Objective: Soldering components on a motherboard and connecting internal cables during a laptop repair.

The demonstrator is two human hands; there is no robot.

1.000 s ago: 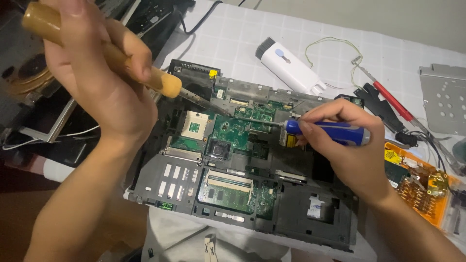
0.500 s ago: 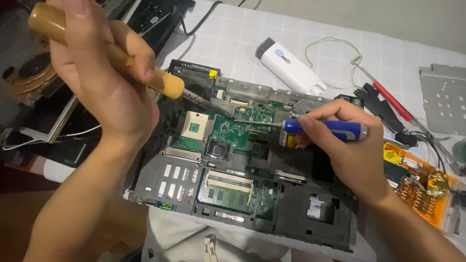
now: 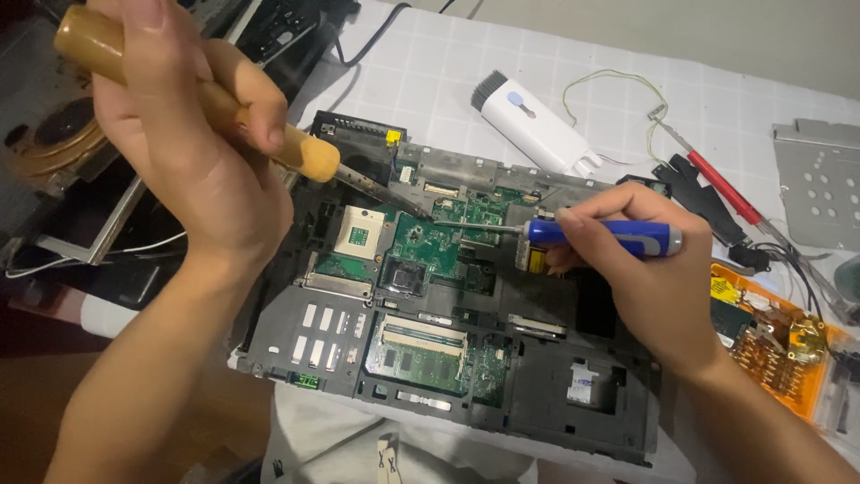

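An opened laptop base (image 3: 573, 394) lies on the white cloth, its green motherboard (image 3: 430, 246) exposed. My left hand (image 3: 193, 143) grips a wooden-handled soldering iron (image 3: 296, 152); its metal tip reaches down to the upper middle of the board. My right hand (image 3: 640, 273) holds a blue-and-white screwdriver (image 3: 600, 236) lying nearly level, its thin shaft pointing left toward the same spot. The two tips sit close together over the board. A square processor socket (image 3: 358, 235) shows just left of them.
A white brush-ended tool (image 3: 537, 125) lies behind the laptop. A red-handled screwdriver (image 3: 721, 188), black parts and thin wires sit at the right. A perforated metal plate (image 3: 820, 184) is far right. An orange tray (image 3: 775, 345) holds small parts. Dark electronics fill the left.
The right hand has drawn the blue screwdriver slightly back to the right; the left hand with the soldering iron stays almost still.
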